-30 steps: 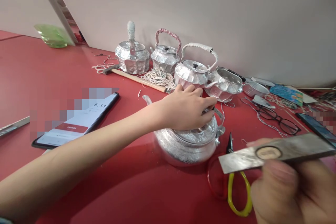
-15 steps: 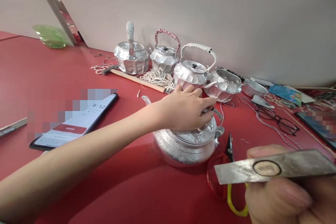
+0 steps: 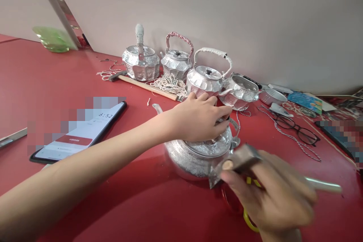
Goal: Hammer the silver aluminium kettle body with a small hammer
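My left hand [image 3: 198,119] lies closed over the lid of a silver embossed kettle [image 3: 198,155] on the red table [image 3: 42,79], pressing it from above. My right hand [image 3: 272,196] is at the lower right, blurred, with fingers wrapped round a small hammer whose grey metal head [image 3: 235,162] sits right beside the kettle's right side. The kettle's spout [image 3: 157,108] points to the back left. Yellow-handled scissors [image 3: 249,219] lie on the table, mostly hidden under my right hand.
Several finished silver kettles [image 3: 204,77] stand along the wall with a long hammer [image 3: 141,83] and a heap of cord [image 3: 170,82]. A phone [image 3: 82,132] lies at left, a green dish [image 3: 52,38] at far left. Glasses [image 3: 297,128] and striped string lie at right.
My right hand has swung the hammer down and to the left, from level at the right to its head beside the kettle. My left hand has stayed on the lid.
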Motion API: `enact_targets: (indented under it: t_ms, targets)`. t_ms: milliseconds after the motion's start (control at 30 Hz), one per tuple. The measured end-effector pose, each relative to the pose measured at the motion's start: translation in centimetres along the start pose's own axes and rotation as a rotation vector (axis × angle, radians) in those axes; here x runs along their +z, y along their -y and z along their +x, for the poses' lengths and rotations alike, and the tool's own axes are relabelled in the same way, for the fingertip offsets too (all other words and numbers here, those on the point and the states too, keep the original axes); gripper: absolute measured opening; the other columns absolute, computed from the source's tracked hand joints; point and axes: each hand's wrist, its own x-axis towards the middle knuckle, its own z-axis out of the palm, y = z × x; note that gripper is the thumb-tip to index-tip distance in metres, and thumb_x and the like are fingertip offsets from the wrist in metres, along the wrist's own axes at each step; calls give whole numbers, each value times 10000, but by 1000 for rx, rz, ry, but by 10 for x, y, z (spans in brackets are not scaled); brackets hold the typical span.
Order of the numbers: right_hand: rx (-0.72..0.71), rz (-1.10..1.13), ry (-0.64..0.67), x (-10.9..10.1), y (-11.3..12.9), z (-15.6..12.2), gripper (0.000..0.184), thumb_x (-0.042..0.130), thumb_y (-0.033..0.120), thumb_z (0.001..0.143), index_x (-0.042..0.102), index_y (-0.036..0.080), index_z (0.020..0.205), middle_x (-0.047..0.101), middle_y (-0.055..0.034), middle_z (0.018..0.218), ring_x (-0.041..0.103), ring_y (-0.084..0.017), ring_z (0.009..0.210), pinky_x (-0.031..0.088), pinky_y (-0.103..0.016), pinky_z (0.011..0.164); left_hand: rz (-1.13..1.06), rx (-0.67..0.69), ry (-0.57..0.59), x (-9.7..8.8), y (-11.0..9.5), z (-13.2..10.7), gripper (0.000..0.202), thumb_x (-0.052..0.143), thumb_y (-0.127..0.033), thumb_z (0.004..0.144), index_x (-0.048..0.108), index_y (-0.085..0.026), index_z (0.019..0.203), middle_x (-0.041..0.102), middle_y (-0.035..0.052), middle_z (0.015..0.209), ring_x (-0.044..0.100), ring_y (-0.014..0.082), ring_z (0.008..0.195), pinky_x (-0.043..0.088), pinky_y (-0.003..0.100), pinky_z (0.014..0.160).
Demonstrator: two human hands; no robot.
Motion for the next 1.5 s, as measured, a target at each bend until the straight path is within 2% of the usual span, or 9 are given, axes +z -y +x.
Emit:
enact_targets:
  t_ms: [100, 200, 233, 333, 467, 567, 867, 1300, 1500]
  targets:
    - [85, 122, -17, 3, 7, -1, 215, 541, 364, 788, 532, 182, 674, 531, 18, 539, 482, -64, 512, 367, -209, 519, 2, 0, 2, 0, 0, 0, 305, 293, -371, 886, 520, -219, 1021, 522, 76, 934, 476, 268, 949, 348, 464, 827]
    - [230, 98, -102, 0, 8, -4, 139, 514, 299, 810, 538, 176, 750, 533, 7, 569, 504, -80, 563, 385, -228, 551, 9, 11, -2, 0, 0, -1, 294, 311, -367, 880, 517, -224, 1035, 522, 76, 946, 473, 269, 956, 345, 462, 831]
    - [214, 92, -99, 0, 7, -5, 100, 562, 270, 776, 537, 179, 744, 522, 21, 545, 501, -78, 552, 380, -224, 536, 9, 12, -4, 0, 0, -1, 295, 312, -367, 879, 516, -224, 1037, 523, 77, 946, 474, 270, 955, 346, 461, 829]
    - [36, 75, -53, 2, 4, -5, 149, 613, 292, 736, 532, 184, 673, 530, 36, 527, 467, -54, 484, 349, -204, 470, 5, 6, -5, 0, 1, -1, 303, 303, -373, 882, 521, -223, 1030, 527, 78, 937, 479, 269, 946, 349, 459, 823]
    - [72, 187, -87, 4, 1, -4, 128, 581, 288, 762, 530, 177, 724, 544, 25, 573, 482, -63, 527, 391, -212, 522, 2, 11, -15, 1, 1, -1, 299, 309, -370, 878, 522, -227, 1031, 530, 77, 946, 480, 269, 945, 347, 458, 822]
    - [43, 152, -41, 3, 1, -4, 115, 603, 233, 745, 529, 175, 677, 529, 40, 557, 457, -37, 504, 358, -185, 500, 10, 13, -16, 1, 1, -1, 297, 308, -363, 877, 520, -225, 1033, 528, 79, 946, 479, 271, 944, 352, 456, 812]
    - [34, 181, -68, 4, 2, -3, 155, 570, 311, 771, 523, 177, 708, 536, 20, 539, 473, -63, 492, 380, -210, 501, 11, 9, -5, 1, 1, -1, 301, 297, -364, 880, 519, -225, 1030, 524, 75, 942, 473, 268, 950, 352, 444, 810]
    - [26, 162, -47, 5, 7, 2, 163, 588, 268, 758, 505, 173, 656, 505, 38, 484, 461, -53, 467, 371, -200, 502, -14, 16, -21, 1, 1, -1, 304, 300, -367, 879, 526, -226, 1027, 534, 77, 942, 479, 265, 943, 341, 434, 815]
    - [25, 148, -58, 4, 7, 1, 220, 557, 309, 782, 508, 169, 619, 517, 22, 488, 480, -53, 477, 370, -192, 501, 0, 16, -13, 1, 2, 0, 309, 290, -372, 880, 522, -224, 1021, 528, 75, 934, 476, 261, 935, 349, 435, 806]
